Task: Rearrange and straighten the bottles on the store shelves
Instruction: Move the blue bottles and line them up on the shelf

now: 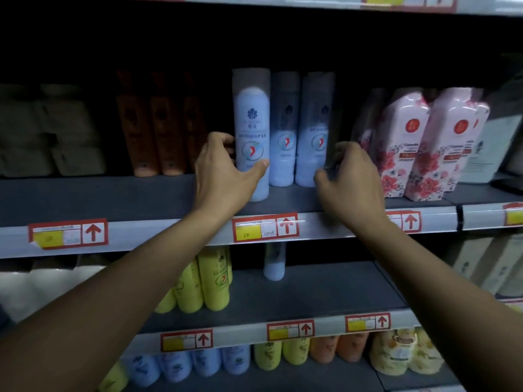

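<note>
Curled round the front pale-blue bottle (251, 137), the left hand (223, 171) makes its grip with the thumb across the lower label and the fingers wrapped behind the bottle's left side. That bottle stands upright on the middle shelf (113, 196), forward of its row and nearer the shelf's front edge than the two matching blue bottles (300, 131) just beside it to the right (both upright, touching or nearly so).

To the right, the right hand (351, 176) hovers by the outer blue bottle with its fingers bent; motion blur hides whether its grip pinches anything, so I cannot tell.

Toward the shelf's left end stand brown bottles (158, 125), set back in shadow, and toward its right end pink floral refill packs (418, 145) lean slightly. Red-framed price tags (266, 227) with arrows run along the shelf's front rail.

On the shelf below, yellow bottles (203, 281) cluster left of centre, some tilted, and a lone blue bottle (274, 263) stands near them, its top hidden by the rail.
</note>
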Demonstrator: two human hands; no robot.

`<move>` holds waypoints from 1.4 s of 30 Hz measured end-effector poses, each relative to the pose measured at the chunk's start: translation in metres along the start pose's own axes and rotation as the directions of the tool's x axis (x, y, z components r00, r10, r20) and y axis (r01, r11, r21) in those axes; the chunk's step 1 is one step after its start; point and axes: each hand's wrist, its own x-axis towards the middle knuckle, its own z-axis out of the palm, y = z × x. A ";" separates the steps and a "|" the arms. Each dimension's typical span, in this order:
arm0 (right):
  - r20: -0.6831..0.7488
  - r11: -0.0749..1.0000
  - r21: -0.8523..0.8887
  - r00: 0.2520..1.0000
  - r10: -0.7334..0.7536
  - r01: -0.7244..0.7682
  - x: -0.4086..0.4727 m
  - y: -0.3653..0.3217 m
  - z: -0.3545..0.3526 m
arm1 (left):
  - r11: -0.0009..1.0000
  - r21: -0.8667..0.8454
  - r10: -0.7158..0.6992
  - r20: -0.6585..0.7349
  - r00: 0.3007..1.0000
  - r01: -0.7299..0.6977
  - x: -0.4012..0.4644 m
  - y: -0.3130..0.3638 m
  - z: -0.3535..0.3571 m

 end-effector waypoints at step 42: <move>-0.268 0.913 0.373 0.961 -0.066 0.166 -0.048 -0.013 -0.030 | 0.960 -0.220 0.147 -0.132 0.980 -0.173 -0.064 0.051 -0.057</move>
